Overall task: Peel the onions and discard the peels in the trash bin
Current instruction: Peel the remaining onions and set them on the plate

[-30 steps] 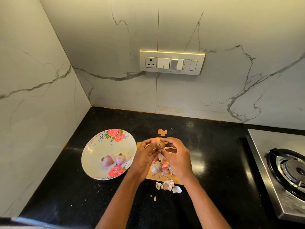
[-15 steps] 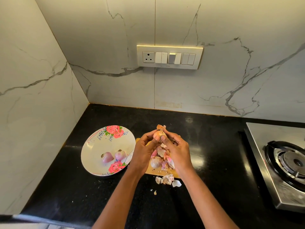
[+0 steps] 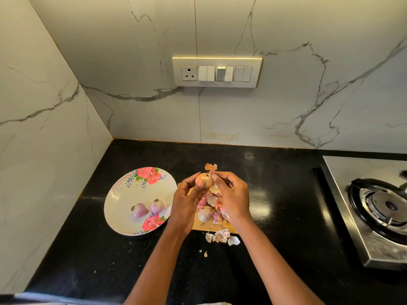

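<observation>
Small onion (image 3: 204, 180) held up over the far edge of the wooden board (image 3: 199, 224), partly skinned, dry skin split. Left hand (image 3: 187, 202) cupping it, fingers curled around its near side. Right hand (image 3: 231, 194) at the top, fingertips (image 3: 214, 177) pinched narrow on a strip of peel (image 3: 210, 167) standing up from the onion. Below, on the board: one more unpeeled onion (image 3: 205, 213) among a heap of loose peels (image 3: 214, 201). More peel scraps (image 3: 220, 236) just off the board's near edge, on the black counter (image 3: 275, 194). Left of the board, touching or nearly so, a floral plate (image 3: 123, 194) carrying two peeled onions (image 3: 148, 208) side by side near its near rim. Gas stove (image 3: 378, 205) at the counter's right edge, well apart. Switch panel (image 3: 217, 72) on the marble wall behind.
</observation>
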A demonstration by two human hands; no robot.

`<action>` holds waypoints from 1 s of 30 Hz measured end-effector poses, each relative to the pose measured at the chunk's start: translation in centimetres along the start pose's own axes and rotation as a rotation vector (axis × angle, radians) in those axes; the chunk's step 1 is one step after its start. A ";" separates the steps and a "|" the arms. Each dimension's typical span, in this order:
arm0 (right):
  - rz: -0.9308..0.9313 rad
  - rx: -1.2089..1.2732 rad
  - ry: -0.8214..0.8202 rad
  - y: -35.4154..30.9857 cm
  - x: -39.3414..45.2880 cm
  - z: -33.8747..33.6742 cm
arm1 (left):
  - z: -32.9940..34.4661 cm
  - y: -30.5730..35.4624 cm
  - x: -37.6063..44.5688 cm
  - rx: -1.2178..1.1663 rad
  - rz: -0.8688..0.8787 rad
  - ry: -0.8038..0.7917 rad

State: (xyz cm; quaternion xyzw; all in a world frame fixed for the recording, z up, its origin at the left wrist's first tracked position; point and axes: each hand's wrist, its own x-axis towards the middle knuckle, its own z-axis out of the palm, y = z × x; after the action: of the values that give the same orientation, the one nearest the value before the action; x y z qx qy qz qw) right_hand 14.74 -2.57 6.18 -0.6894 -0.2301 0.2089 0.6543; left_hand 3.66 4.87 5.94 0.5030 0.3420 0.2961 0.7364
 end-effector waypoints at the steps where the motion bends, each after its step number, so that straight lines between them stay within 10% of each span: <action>1: -0.014 -0.002 -0.027 0.0 -0.1 0.0 | -0.1 0.1 0.1 0.000 -0.001 0.002; 30: -0.090 -0.066 -0.335 -0.1 0.6 -2.1 | -1.0 0.8 0.7 0.057 -0.027 -0.117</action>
State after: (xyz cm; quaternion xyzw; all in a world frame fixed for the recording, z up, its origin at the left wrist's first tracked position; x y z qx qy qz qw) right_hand 16.43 -3.94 6.39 -0.6551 -0.3734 0.2839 0.5923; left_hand 3.16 6.19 6.27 0.5355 0.3134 0.2463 0.7445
